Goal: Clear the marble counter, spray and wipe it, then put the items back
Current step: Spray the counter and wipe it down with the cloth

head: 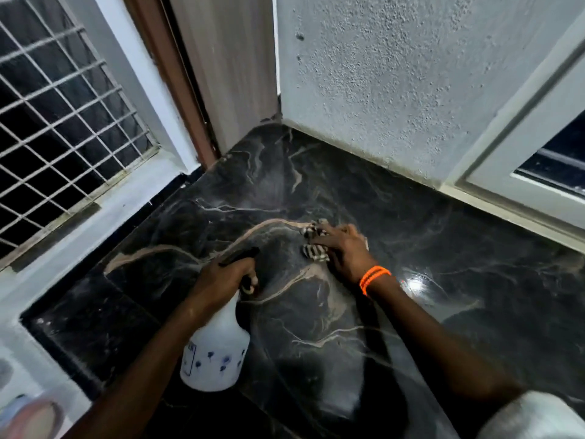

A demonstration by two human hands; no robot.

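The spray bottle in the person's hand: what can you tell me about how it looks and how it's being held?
The spray bottle has a white, plastic-looking body, widening toward the base, with small blue flower-like prints and a label on one side too blurred to read. Its spray head is black, the nozzle pointing away from the person over the marble counter. The left hand is wrapped around the neck in a firm grip. The bottle is tilted forward; whether its base touches the counter cannot be told.

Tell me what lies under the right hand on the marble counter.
A striped cloth is pressed flat beneath the right hand on the marble counter. Only its edges show past the fingers; the rest is covered.
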